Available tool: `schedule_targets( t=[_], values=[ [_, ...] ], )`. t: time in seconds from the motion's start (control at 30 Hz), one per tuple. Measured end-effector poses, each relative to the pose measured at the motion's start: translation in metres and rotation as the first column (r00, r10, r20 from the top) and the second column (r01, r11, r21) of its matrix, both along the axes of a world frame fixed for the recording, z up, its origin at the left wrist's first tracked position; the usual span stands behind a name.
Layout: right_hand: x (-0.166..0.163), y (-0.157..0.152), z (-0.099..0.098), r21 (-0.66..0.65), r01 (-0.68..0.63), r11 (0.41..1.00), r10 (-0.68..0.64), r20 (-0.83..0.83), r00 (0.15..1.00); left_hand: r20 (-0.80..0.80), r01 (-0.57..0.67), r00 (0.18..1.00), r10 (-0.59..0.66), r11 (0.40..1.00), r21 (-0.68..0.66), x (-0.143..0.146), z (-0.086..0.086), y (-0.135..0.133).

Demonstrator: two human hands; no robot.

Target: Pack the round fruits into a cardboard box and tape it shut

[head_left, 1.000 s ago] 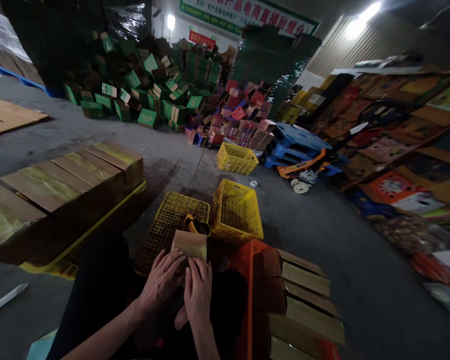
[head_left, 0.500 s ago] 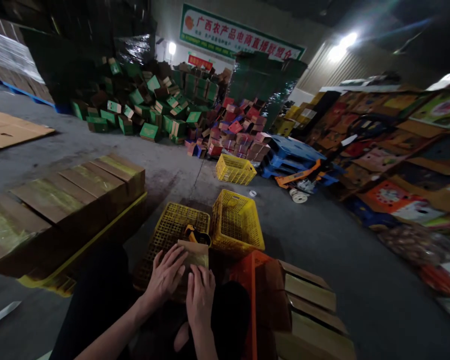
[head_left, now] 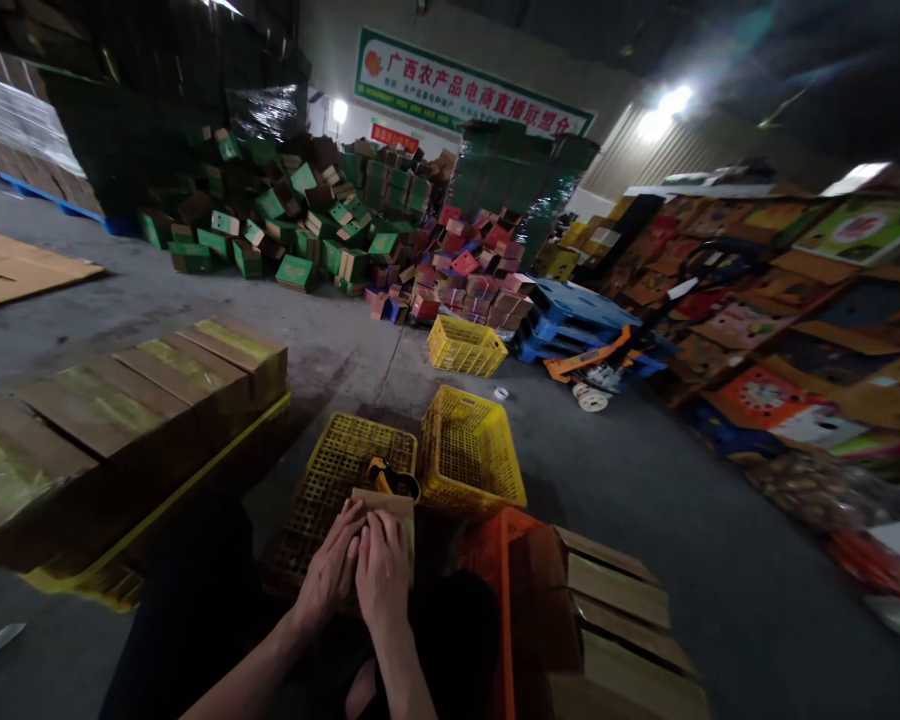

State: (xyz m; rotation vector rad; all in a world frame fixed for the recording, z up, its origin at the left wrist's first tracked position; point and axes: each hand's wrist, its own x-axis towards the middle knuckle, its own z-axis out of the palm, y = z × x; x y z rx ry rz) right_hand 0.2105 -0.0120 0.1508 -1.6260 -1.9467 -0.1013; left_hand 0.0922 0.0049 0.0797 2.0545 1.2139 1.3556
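Note:
My left hand [head_left: 331, 574] and my right hand [head_left: 382, 570] press side by side on a small brown cardboard box [head_left: 387, 502] held over my lap. Their fingers lie on its top face, the two hands touching each other. The box rests against an upturned yellow plastic crate [head_left: 335, 475]. A yellow and black tape dispenser [head_left: 390, 481] sits on that crate just beyond the box. Only the far edge of the box shows past my fingers.
A second yellow crate [head_left: 469, 452] stands right of the first, a third [head_left: 461, 345] farther off. An orange crate [head_left: 495, 560] with flat cardboard [head_left: 607, 590] is at my right. Taped cartons [head_left: 135, 400] on a yellow pallet lie left. Piles of green and red boxes fill the back.
My hands have drawn together over the box, the right hand sliding left to touch the left. They cover more of the box than before. The view tilted slightly.

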Motion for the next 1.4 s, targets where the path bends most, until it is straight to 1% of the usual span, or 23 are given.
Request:
schedule_targets(
  t=[0.07,0.13,0.23,0.37,0.5,0.63,0.7,0.83,0.97,1.1,1.27,1.4],
  values=[
    [0.0,-0.001,-0.001,-0.003,-0.01,1.0,0.009,-0.007,1.0,-0.014,-0.005,1.0,0.005,1.0,0.017,0.0,-0.001,-0.001],
    [0.004,-0.004,-0.003,-0.001,-0.023,1.0,0.023,-0.01,1.0,-0.083,0.007,0.997,-0.004,0.999,0.033,-0.002,0.0,-0.002],
    [0.011,-0.009,-0.005,0.0,-0.044,0.999,0.044,0.006,0.999,-0.205,0.001,0.979,0.009,0.999,0.048,-0.007,0.008,-0.002],
    [0.023,-0.016,-0.006,0.025,0.027,0.999,-0.028,0.061,0.998,-0.265,-0.032,0.963,0.046,0.998,0.058,-0.011,0.019,-0.003],
    [0.031,-0.026,-0.011,0.04,0.09,0.995,-0.094,0.097,0.991,-0.197,-0.02,0.98,0.032,0.998,0.061,-0.01,0.023,-0.005],
    [0.02,-0.04,-0.017,0.046,0.124,0.991,-0.128,0.083,0.988,-0.039,-0.028,0.999,0.03,0.998,0.056,-0.009,0.021,-0.007],
    [0.008,-0.046,-0.017,0.035,0.113,0.993,-0.116,0.066,0.991,0.016,-0.007,1.0,0.007,0.999,0.042,-0.01,0.019,-0.008],
    [-0.013,-0.051,-0.014,-0.001,0.039,0.999,-0.039,0.011,0.999,0.07,0.031,0.997,-0.03,0.999,-0.019,-0.013,0.018,-0.011],
    [-0.015,-0.05,-0.008,-0.008,0.028,1.0,-0.028,-0.009,1.0,0.079,0.03,0.997,-0.027,0.999,-0.036,-0.015,0.015,-0.011],
    [0.0,-0.054,-0.004,-0.054,0.039,0.998,-0.036,0.063,0.997,0.069,0.033,0.997,-0.032,0.999,-0.002,-0.02,0.013,-0.01],
    [0.022,-0.064,-0.009,-0.08,0.111,0.991,-0.104,0.084,0.991,-0.018,0.059,0.998,-0.059,0.998,0.02,-0.025,0.021,-0.013],
    [0.027,-0.066,-0.018,-0.07,0.126,0.99,-0.122,0.058,0.991,-0.073,0.054,0.996,-0.054,0.999,-0.002,-0.024,0.031,-0.015]
  ],
)
